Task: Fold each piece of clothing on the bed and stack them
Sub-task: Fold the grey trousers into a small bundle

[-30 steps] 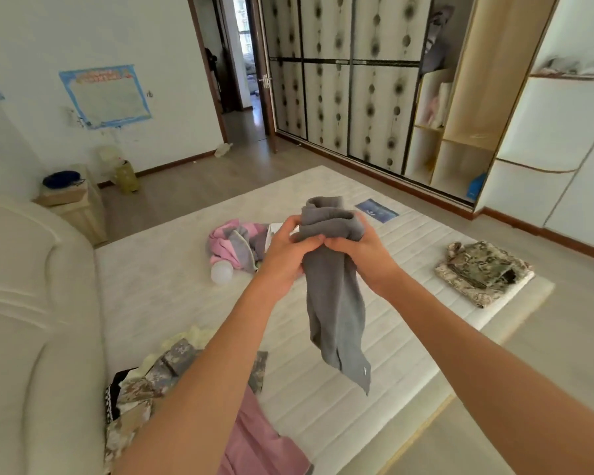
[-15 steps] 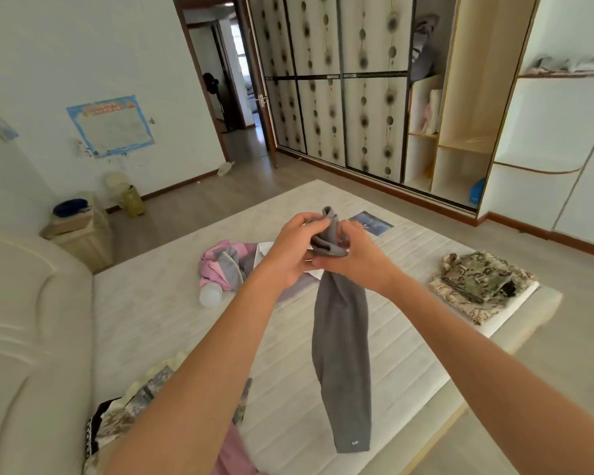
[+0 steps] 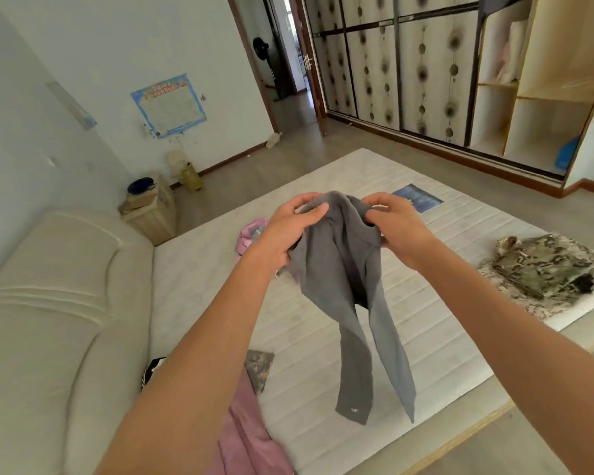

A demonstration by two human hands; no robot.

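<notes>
No words or numbers clear enough to read. Wall poster (image 3: 168, 105) has blue edge and red top line, letters too blurry. Blue label (image 3: 417, 198) on bed (image 3: 220, 269) too blurry. Small white mark on grey pants (image 3: 354, 303) leg end, too tiny.

You have the grey trousers (image 3: 343, 286) held up over the middle of the bed (image 3: 323, 180), waistband bunched at the top, both legs hanging straight down and slightly apart, clear of the mattress. The folded camouflage garment (image 3: 546, 265) lies flat at the bed's right edge. A crumpled pink garment (image 3: 251, 233) sits toward the far side, partly hidden. At the near-left corner by the headboard, a mauve garment (image 3: 244, 437) lies loose beside a camouflage piece (image 3: 259, 366).
</notes>
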